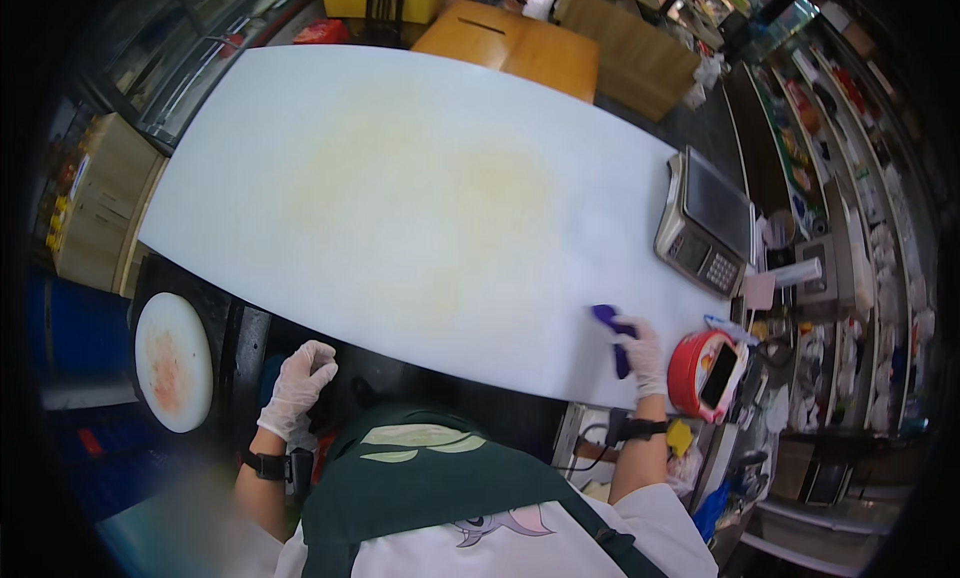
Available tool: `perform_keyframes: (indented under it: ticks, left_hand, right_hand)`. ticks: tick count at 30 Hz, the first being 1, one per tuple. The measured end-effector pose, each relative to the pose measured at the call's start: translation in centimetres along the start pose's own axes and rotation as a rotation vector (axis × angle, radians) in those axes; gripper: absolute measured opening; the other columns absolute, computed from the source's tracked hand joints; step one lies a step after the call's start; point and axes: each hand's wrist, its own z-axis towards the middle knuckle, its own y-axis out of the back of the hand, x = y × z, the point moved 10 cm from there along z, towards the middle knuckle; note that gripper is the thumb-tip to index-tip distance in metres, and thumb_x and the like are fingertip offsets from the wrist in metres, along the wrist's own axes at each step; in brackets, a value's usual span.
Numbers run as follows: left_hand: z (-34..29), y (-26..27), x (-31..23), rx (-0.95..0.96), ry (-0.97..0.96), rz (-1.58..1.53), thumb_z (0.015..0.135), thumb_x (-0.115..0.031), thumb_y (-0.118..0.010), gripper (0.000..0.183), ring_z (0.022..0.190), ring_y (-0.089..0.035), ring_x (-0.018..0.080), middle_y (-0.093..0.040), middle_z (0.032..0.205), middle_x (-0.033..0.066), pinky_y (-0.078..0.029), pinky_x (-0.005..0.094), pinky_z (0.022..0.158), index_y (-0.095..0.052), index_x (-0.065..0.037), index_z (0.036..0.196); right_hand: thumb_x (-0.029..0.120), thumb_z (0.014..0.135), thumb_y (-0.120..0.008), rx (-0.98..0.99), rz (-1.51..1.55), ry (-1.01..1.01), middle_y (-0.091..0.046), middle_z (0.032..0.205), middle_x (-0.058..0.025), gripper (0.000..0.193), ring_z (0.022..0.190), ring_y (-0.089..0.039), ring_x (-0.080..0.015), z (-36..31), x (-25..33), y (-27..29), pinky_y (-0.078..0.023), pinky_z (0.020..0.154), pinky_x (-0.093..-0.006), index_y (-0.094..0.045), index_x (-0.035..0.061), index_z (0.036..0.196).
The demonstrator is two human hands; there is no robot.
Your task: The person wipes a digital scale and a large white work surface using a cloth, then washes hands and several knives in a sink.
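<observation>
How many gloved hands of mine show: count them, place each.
2: left hand, near the white table's near edge; right hand, holding a purple object above it.

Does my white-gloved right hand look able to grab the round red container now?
Probably not without freeing its grip: the right hand holds a dark purple object, though the container sits close by, with nothing visible between.

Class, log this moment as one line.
left hand: gloved, near white table edge | right hand: gloved, gripping purple object | nearby: red tub, scale
</observation>
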Motion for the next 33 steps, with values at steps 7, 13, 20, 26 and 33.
perform_keyframes:
  ticks: [7,13,20,26,33]
  left_hand:
    - [-0.4,1.1,2.0,-0.016,0.058,-0.009,0.091,-0.006,-0.065,0.017,0.092,-0.059,0.0104,-0.063,0.096,0.002,-0.049,0.027,0.087,-0.061,-0.003,0.107]
    - [1.8,-1.1,1.1,0.084,0.006,-0.159,0.093,-0.007,-0.065,0.02,0.095,-0.059,0.0114,-0.063,0.099,0.0022,-0.048,0.027,0.089,-0.061,-0.004,0.112]
    - [1.9,-1.8,2.7,0.153,0.053,-0.182,0.095,-0.004,-0.061,0.021,0.1,-0.059,0.0116,-0.062,0.105,0.0029,-0.046,0.0267,0.094,-0.06,-0.003,0.116]
    - [1.0,-1.8,3.1,0.145,0.083,-0.189,0.095,-0.004,-0.061,0.022,0.1,-0.058,0.0107,-0.062,0.104,0.0018,-0.046,0.0259,0.094,-0.06,-0.003,0.116]
    - [0.5,-2.0,3.0,0.154,0.124,-0.183,0.095,-0.005,-0.061,0.021,0.1,-0.057,0.0108,-0.061,0.104,0.0019,-0.045,0.0258,0.093,-0.06,-0.003,0.116]
  right_hand:
    - [0.004,0.069,-0.057,-0.124,-0.125,0.087,-0.067,0.1,-0.0147,0.027,0.098,-0.061,-0.0346,-1.0,0.2,-7.7,-0.047,0.091,-0.0441,-0.068,0.0119,0.092]
    - [0.0,0.065,-0.06,0.488,0.133,0.427,-0.067,0.089,-0.0077,0.022,0.095,-0.061,-0.0316,-11.5,17.4,-20.1,-0.048,0.088,-0.0406,-0.068,0.012,0.081]
    - [-0.003,0.068,-0.058,0.607,0.341,0.112,-0.07,0.098,-0.008,0.028,0.101,-0.065,-0.0259,-11.2,11.5,-12.7,-0.049,0.097,-0.0348,-0.071,0.0092,0.09]
    - [-0.001,0.072,-0.057,-0.141,0.126,-0.53,-0.07,0.104,-0.0155,0.035,0.097,-0.067,-0.0251,-3.9,-5.0,0.3,-0.052,0.091,-0.035,-0.071,0.0063,0.103]
    - [0.001,0.065,-0.065,0.198,-0.154,0.345,-0.064,0.091,-0.0066,0.026,0.091,-0.06,-0.0301,-9.6,11.4,-15.6,-0.048,0.083,-0.0425,-0.068,0.0181,0.084]
